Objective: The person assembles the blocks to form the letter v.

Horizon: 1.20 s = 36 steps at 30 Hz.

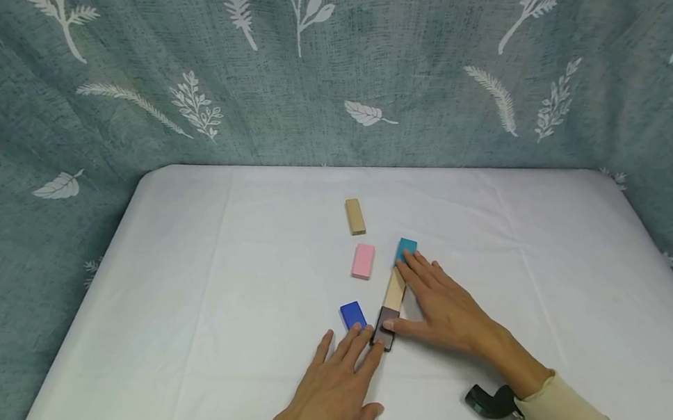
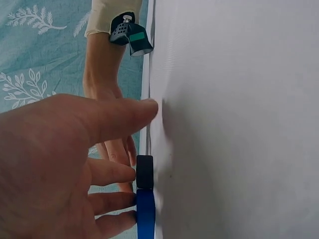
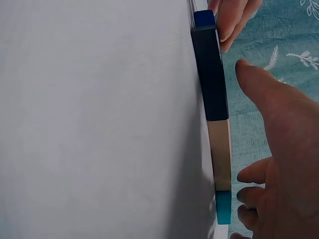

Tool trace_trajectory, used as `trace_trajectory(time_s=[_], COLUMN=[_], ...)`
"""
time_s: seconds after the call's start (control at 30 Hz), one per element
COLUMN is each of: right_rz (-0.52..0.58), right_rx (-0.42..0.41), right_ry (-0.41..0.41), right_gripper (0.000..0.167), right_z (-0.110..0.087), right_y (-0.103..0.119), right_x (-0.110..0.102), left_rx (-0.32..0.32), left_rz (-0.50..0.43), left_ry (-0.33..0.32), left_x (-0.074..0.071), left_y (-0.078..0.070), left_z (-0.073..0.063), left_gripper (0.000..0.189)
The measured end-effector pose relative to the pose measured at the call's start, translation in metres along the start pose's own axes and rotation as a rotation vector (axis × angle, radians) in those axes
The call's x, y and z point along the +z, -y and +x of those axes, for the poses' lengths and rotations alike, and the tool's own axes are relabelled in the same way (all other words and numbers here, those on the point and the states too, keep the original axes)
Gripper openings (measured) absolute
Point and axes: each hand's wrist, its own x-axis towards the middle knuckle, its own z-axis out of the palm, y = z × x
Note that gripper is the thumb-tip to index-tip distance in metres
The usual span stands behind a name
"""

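Observation:
A teal block point(image 1: 406, 248), a pale wooden block point(image 1: 394, 290) and a dark grey block point(image 1: 384, 337) lie end to end in a slanting row. My right hand point(image 1: 449, 308) spreads over this row, thumb above the dark block and fingertips above the teal one. A small gap shows under those fingertips point(image 3: 249, 195) in the right wrist view. My left hand point(image 1: 334, 392) reaches in with extended fingers, its tips at the blue block point(image 1: 352, 313) and the dark block's near end. Fingertips partly cover the blue block, which stands beside the dark one.
Farther back, a pink block point(image 1: 363, 261) and a tan wooden block point(image 1: 355, 217) lie separately on the white-covered table point(image 1: 240, 250). A leaf-patterned blue-green cloth point(image 1: 408, 75) hangs behind. A black wrist camera point(image 1: 491, 402) sits at the right cuff.

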Motion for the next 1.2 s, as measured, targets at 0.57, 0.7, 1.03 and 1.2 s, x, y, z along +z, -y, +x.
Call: trace_trajectory(time_s=[0.57,0.7,1.03,1.2], right_rz=[-0.052,-0.061,-0.054,-0.062], right_rx=[0.063,0.086,0.174,0.166], right_ry=[0.007,-0.007,0.003,-0.011], right_gripper=[0.12,0.122,0.126,0.125], right_z=[-0.002,-0.001,0.0,0.0], right_y=[0.022,0.029,0.039,0.041], right_x=[0.003,0.006,0.014,0.016], left_rx=[0.015,-0.008,-0.111,-0.142], left_rz=[-0.074,-0.108,-0.196,-0.222], left_ry=[-0.155,-0.187,-0.299,-0.321], left_x=[-0.014,-0.017,-0.021,-0.021], left_y=[0.016,0.029,0.061,0.069], left_z=[-0.002,-0.002,-0.005,-0.006], left_gripper=[0.078,0.075,0.069,0.068])
